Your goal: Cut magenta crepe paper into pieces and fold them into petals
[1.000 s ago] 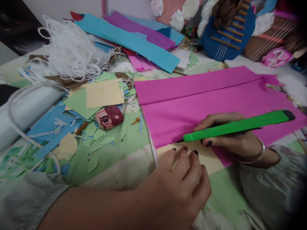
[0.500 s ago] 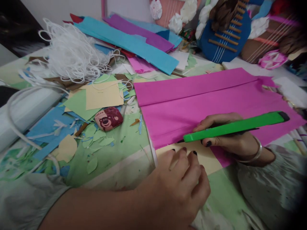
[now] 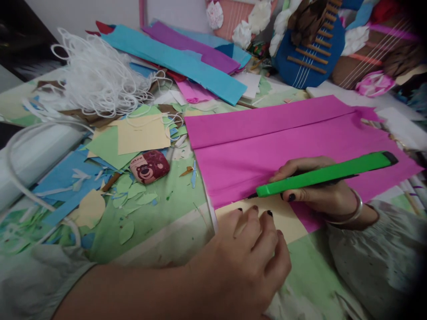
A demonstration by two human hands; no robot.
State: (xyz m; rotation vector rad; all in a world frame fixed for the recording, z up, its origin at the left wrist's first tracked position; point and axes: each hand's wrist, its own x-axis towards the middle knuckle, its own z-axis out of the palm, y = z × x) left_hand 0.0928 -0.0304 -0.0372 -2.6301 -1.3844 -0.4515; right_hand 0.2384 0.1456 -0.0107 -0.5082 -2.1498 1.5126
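My right hand [image 3: 313, 182] is closed round a green utility knife [image 3: 327, 174], its dark tip pointing left at the top edge of a cream paper piece [image 3: 283, 218]. My left hand [image 3: 247, 249] presses on that cream paper with its fingers spread and the fingertips just below the knife tip. The cream piece lies over the lower edge of a large pink sheet [image 3: 267, 142], which has a fold running across it. A white edge shows under the pink sheet at its left side.
Left lie paper scraps [image 3: 128, 189], a bear-printed case [image 3: 150, 166], a cream square [image 3: 143, 133] and tangled white cord [image 3: 100, 75]. Folded blue paper [image 3: 180, 62] is behind. Decorated instrument-like crafts [image 3: 307, 58] stand at the back right. A white cable [image 3: 20, 178] curves at far left.
The whole view has shifted very slightly. My hands, the knife and the papers keep nearly the same places relative to one another.
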